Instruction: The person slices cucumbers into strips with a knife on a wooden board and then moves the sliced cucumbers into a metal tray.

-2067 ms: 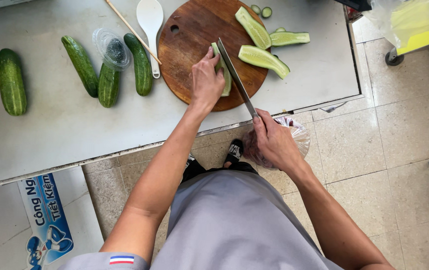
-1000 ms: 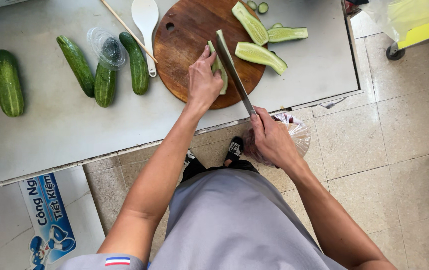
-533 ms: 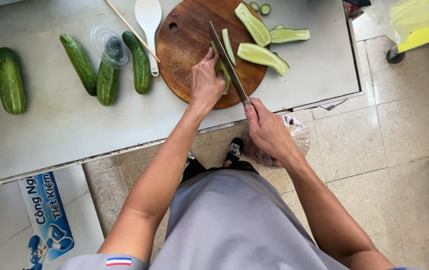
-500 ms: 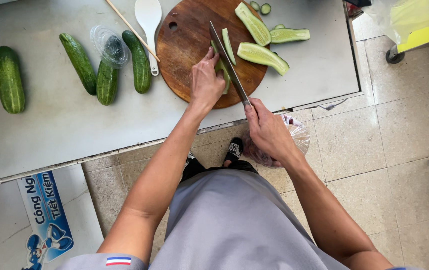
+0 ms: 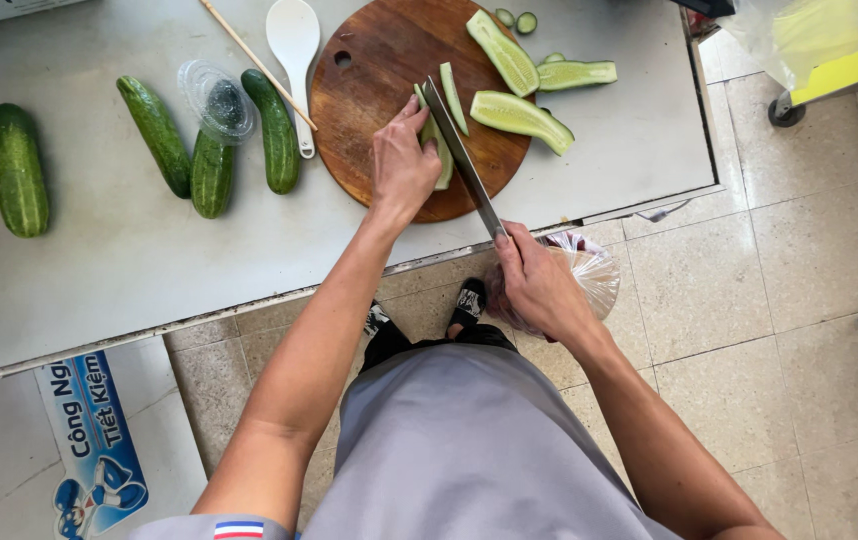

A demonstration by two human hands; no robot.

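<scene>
**Slicing cucumber on the round board**

My left hand (image 5: 401, 165) lies on the round wooden board (image 5: 374, 75), fingers curled down over a cucumber piece (image 5: 439, 150) and pinning it flat. My right hand (image 5: 539, 285) is closed around the handle of the knife (image 5: 461, 155), off the board's near edge and past the edge of the bench (image 5: 99, 270). The blade runs up across the board with its edge just beside my left fingertips, against the held piece. A thin strip (image 5: 454, 98) lies right on the far side of the blade.

On the board's right part I count three cut lengths of cucumber: one (image 5: 502, 52) at the top, one (image 5: 521, 115) below it hanging over the rim, and one (image 5: 576, 74) lying just off the board on the bench. Two small round slices (image 5: 515, 20) sit above these, beyond the board's top right edge.

Left of the board lie one white spoon (image 5: 294, 50) and one wooden chopstick (image 5: 254, 62), crossing each other. Farther left are four whole cucumbers: three (image 5: 211, 140) close together, with one clear plastic lid (image 5: 217, 98) resting on them, and one (image 5: 17, 168) well apart at the far left.

A plastic bag (image 5: 589, 275) sits on the floor below the board, behind my right hand.
</scene>
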